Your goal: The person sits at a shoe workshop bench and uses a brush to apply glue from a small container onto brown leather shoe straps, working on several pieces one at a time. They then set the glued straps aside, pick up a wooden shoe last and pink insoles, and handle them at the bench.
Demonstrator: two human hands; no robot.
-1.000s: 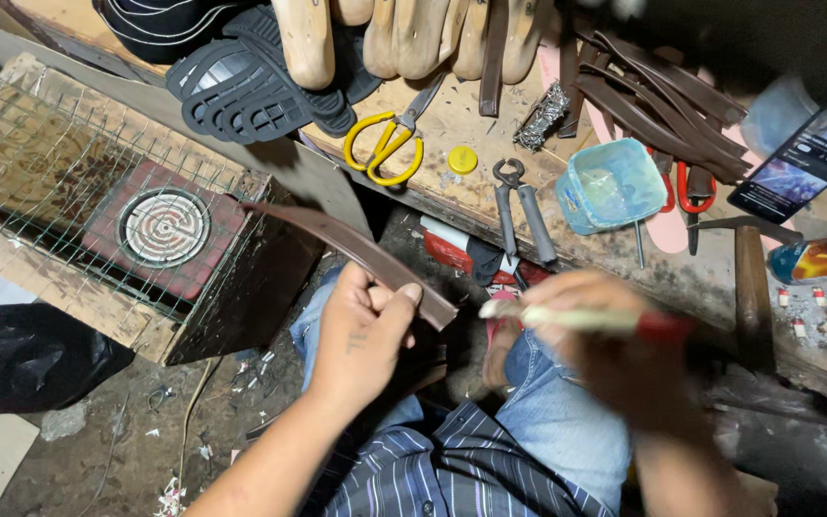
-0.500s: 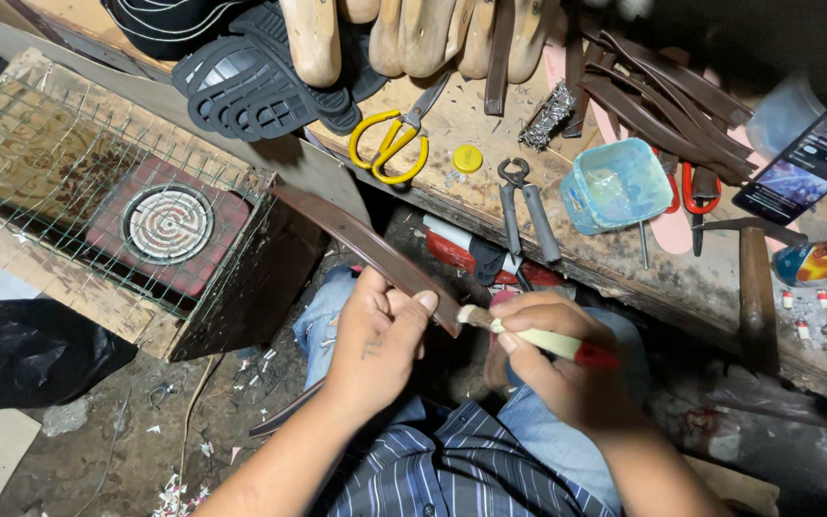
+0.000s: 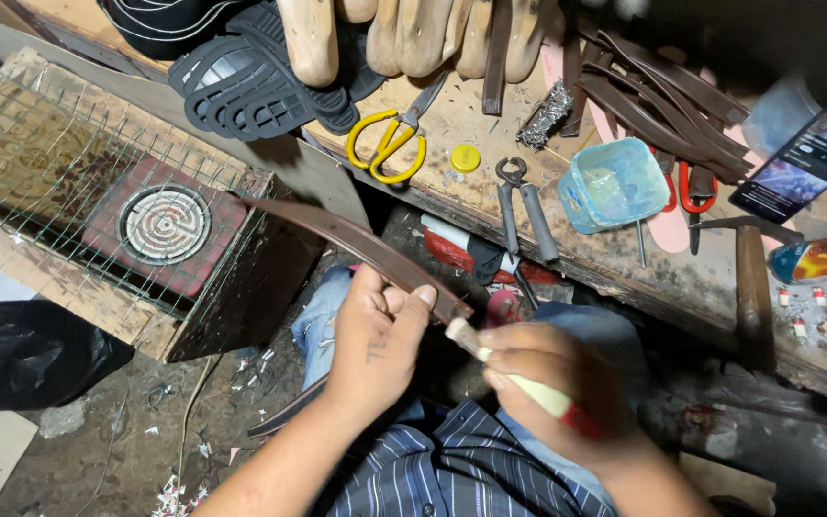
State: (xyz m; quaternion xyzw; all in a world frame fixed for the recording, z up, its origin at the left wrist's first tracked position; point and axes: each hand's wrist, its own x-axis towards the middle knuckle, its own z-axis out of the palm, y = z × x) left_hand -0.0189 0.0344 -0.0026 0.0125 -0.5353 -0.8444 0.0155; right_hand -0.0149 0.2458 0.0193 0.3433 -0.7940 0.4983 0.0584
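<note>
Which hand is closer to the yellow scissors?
The left. The left hand holds the brown strap almost straight below the yellow scissors. The right hand, gripping a brush, sits lower and further to the right.

A lit phone screen (image 3: pixel 804 161) (dark-framed, bluish picture) is seen at the bench's far right, with a light-blue square plastic tub (image 3: pixel 613 184) placed left of it.

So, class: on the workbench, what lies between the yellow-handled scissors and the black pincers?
In the head view, a small round yellow cap lies on the bare wood between the yellow-handled scissors and the black pincers, touching neither tool.
</note>
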